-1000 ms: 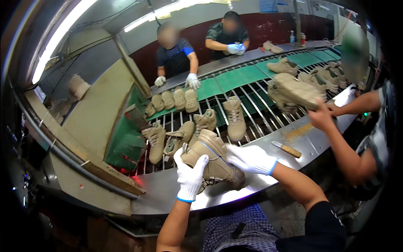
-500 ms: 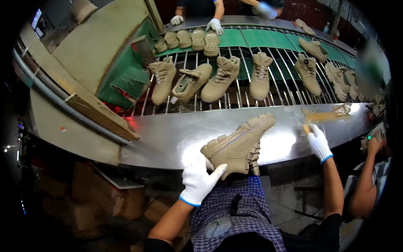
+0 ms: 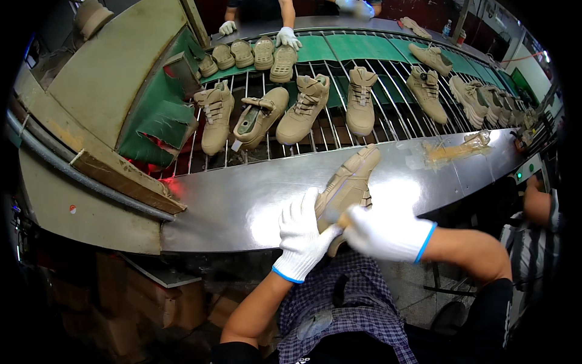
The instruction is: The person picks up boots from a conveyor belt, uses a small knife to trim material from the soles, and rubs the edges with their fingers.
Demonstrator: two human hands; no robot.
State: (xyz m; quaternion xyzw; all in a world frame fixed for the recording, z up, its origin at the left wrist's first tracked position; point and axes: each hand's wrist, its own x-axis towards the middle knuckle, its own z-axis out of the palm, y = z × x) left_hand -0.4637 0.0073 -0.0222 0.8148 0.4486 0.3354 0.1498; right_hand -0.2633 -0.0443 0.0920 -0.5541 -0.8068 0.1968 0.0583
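Observation:
My left hand [image 3: 301,227], in a white knit glove with a blue cuff, is closed on a tan high-top shoe [image 3: 350,185]. The shoe is tipped on its side, toe and sole edge pointing up and away, over the metal ledge's near edge. My right hand [image 3: 388,233], gloved alike and smeared by motion, is closed around a small brush with a wooden handle [image 3: 344,219]. The brush's blurred tip is at the shoe's side, close to my left thumb. My right hand hides the shoe's laces and part of its upper.
Beyond the steel ledge [image 3: 212,209], tan shoes [image 3: 362,103] stand on a rack of metal rods [image 3: 330,136]. Several soles [image 3: 264,53] line a green belt [image 3: 315,51], where a co-worker's gloved hand [image 3: 288,39] rests. A beige machine housing [image 3: 115,73] stands left; yellowed tape [image 3: 451,151] lies right.
My right hand has swung left with the brush from the ledge's right side to the shoe. The shoe has turned more upright in my left hand. The view has shifted slightly right.

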